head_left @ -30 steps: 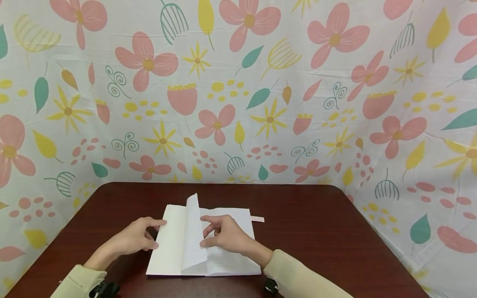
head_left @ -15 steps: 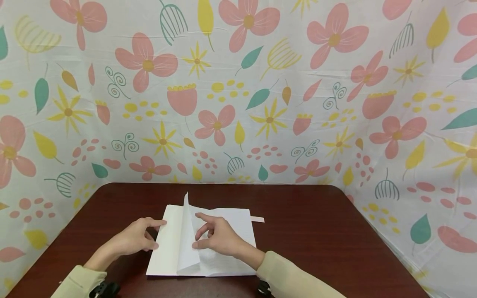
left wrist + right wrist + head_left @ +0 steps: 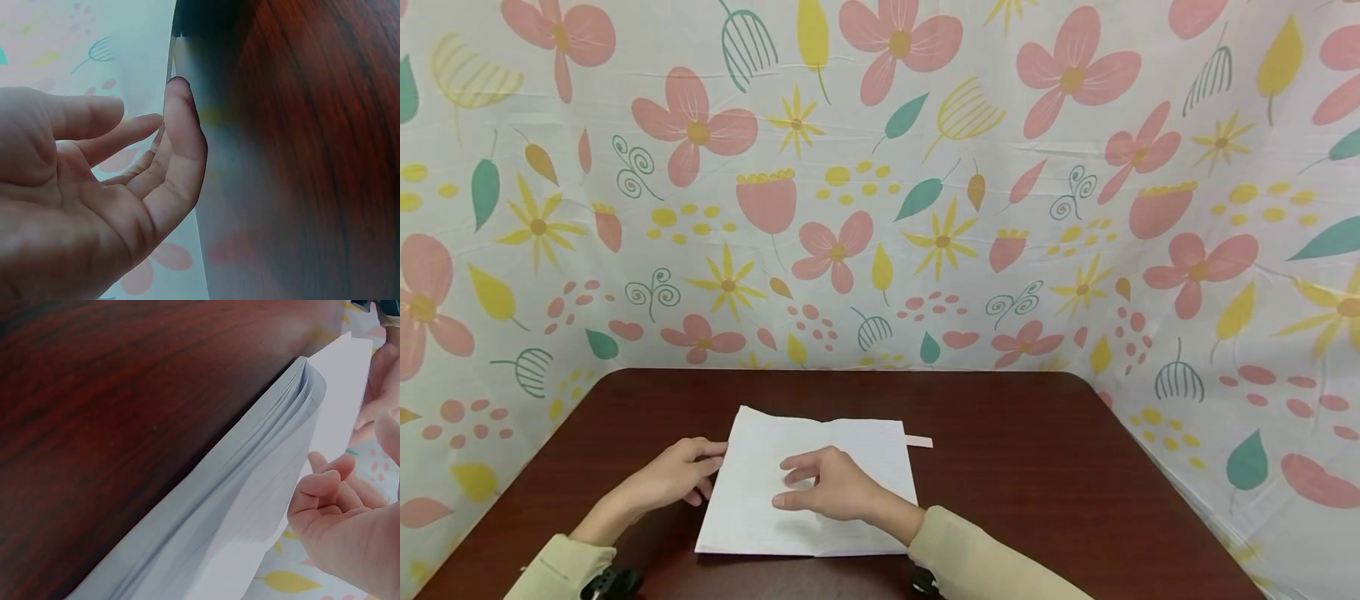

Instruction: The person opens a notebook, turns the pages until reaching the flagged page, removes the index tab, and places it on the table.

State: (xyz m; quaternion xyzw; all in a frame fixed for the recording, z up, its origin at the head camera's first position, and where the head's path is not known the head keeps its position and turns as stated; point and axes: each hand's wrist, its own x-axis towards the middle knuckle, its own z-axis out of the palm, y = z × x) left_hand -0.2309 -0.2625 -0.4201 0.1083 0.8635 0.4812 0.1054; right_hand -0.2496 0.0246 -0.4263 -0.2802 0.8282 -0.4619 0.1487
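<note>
An open notebook with faintly lined white pages lies on the dark table, both halves spread flat. At its left edge is my left hand, its fingers loosely bent and fingertips right at the margin; its thumb stands apart from the fingers in the left wrist view. Over the middle of the spread hovers my right hand, thumb and index finger apart with nothing between them. Seen from the right wrist, the pages arch up in a bent stack near the spine, with the right fingers loosely curled beside them.
A pale pink strip sticks out from the notebook's right side. The reddish-brown wooden table has rounded far corners. Behind it hangs a white curtain printed with flowers and leaves. Each wrist carries a black device.
The standing page has turned over to the left and now lies across the left half. My right hand has moved slightly left, and my left fingers have shifted at the edge.
</note>
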